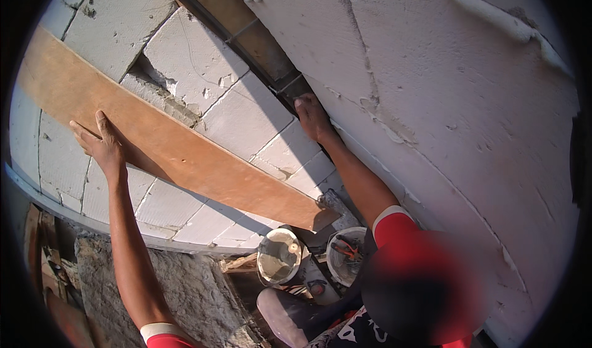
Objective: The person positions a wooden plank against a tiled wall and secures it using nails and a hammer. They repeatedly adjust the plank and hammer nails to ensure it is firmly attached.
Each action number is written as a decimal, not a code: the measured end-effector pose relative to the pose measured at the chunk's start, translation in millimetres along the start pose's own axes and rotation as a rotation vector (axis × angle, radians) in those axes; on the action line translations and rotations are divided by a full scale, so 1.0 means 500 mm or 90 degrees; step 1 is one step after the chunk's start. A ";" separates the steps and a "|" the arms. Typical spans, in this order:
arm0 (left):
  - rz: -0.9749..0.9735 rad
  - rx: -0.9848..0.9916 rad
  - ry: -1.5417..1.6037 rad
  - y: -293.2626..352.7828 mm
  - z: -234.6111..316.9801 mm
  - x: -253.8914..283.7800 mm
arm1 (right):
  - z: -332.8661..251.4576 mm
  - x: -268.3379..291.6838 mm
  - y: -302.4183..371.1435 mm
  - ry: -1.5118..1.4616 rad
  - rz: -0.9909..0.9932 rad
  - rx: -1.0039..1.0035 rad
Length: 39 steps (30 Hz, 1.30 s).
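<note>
A long, flat brown board (179, 160) lies slanted across a white block wall (246, 120), its shadow falling on the blocks. My left hand (105, 147) rests on the board's lower edge near the far left, fingers spread and stretched out. My right hand (313, 118) reaches into the narrow dark gap beside the right-hand wall. Its fingers are curled at the end of a steel bar frame (246, 55) that runs up the gap. What those fingers hold is hidden.
Below the board's near end stand a bucket (279, 256) with grey residue and another bucket (347, 256) holding tools with red-orange handles. A large white wall (444, 101) rises at the right. Rough grey concrete (154, 286) and wood scraps (55, 265) lie at lower left.
</note>
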<state>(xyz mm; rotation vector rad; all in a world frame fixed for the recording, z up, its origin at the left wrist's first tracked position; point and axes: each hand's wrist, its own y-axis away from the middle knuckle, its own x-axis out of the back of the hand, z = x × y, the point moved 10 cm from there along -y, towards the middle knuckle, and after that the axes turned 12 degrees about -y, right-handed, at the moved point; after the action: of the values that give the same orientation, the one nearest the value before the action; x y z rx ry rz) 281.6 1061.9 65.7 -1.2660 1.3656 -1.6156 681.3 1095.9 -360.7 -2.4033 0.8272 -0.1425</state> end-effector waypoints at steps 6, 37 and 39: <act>0.001 -0.003 -0.007 0.000 -0.009 0.007 | -0.054 -0.011 -0.004 -0.053 -0.064 0.025; -0.029 0.033 -0.047 0.002 -0.011 -0.008 | -0.013 -0.042 -0.085 -0.080 -0.082 -0.168; -0.031 0.030 -0.047 0.001 -0.008 -0.009 | 0.025 -0.049 -0.083 -0.120 -0.098 -0.227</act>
<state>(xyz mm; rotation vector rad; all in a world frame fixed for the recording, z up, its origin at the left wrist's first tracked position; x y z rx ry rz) 279.2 1067.2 64.1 -1.3270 1.2528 -1.6087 687.1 1142.8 -345.5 -2.7606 0.6219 0.1848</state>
